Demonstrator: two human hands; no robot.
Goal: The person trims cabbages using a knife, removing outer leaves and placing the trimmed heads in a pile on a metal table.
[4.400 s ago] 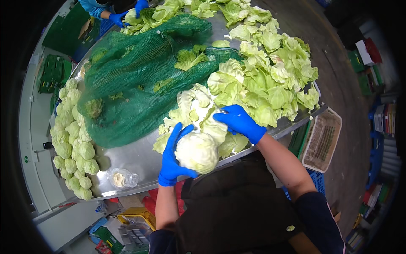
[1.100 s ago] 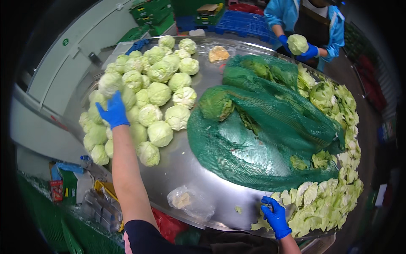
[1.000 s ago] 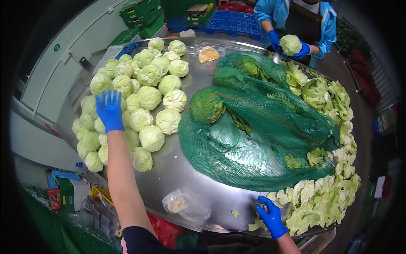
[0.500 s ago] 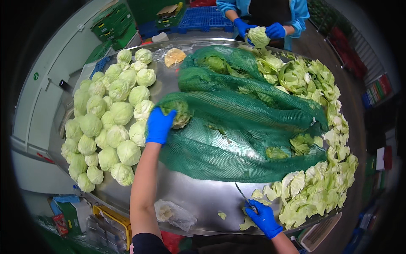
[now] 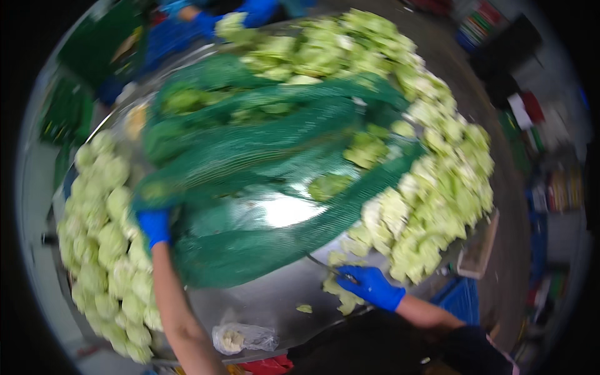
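My left hand [image 5: 154,226], in a blue glove, is at the left end of a long green mesh sack [image 5: 250,144]. Its fingers are blurred and partly covered by the mesh, so their grip does not show. Inside the sack lie several loose cabbage leaves [image 5: 365,150]. Near the table's front edge, my gloved right hand [image 5: 370,286] is closed round a knife [image 5: 320,262], the thin blade pointing up and left. Trimmed leaves [image 5: 342,294] lie beneath that hand. Left of the sack, pale green cabbages [image 5: 100,237] are heaped together.
A long heap of cut leaves [image 5: 431,200] runs along the metal table's [image 5: 269,306] right side. Near the front edge lies a clear plastic bag [image 5: 259,337]. Across the table, a co-worker's blue-gloved hands [image 5: 259,11] are by a cabbage [image 5: 231,28].
The whole view has turned and shifted to the right, with blur. My left hand, earlier on a cabbage at the sack's end, is now partly covered by mesh. My right hand keeps the knife.
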